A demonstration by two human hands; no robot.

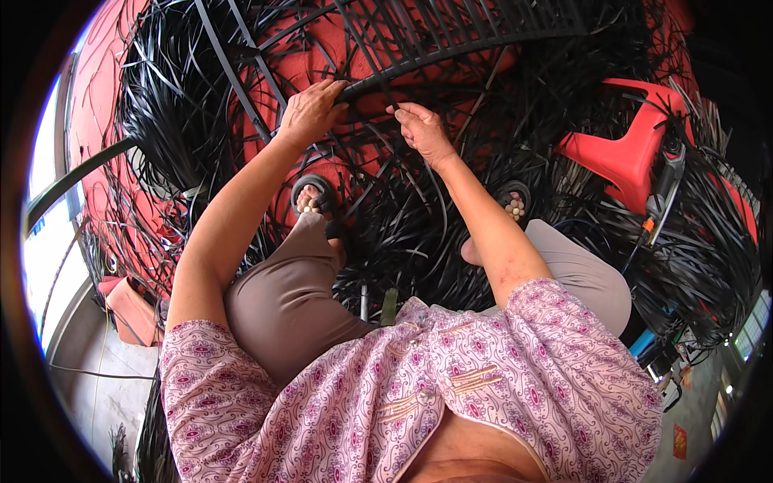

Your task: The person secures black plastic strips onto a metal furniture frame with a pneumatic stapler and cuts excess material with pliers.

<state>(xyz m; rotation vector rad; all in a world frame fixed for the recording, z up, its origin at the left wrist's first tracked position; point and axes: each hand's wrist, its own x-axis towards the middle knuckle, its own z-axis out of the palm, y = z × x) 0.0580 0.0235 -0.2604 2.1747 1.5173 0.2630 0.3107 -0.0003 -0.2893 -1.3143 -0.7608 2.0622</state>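
Observation:
My left hand (310,113) rests on a curved black frame (451,50) strung with black strips, its fingers gripping the frame's lower bar. Just to the right, my right hand (423,129) pinches a thin black strip (439,205) beside the same bar. Loose black plastic strips (403,233) lie in a heap beneath both hands, over the red floor (105,121). Both feet in sandals (312,197) show between the strips.
A red plastic stool (624,153) lies on its side at the right, with a handled tool (664,189) leaning against it. More bundles of black strips (161,121) pile up at the left and right. Grey concrete floor (105,378) shows at the lower left.

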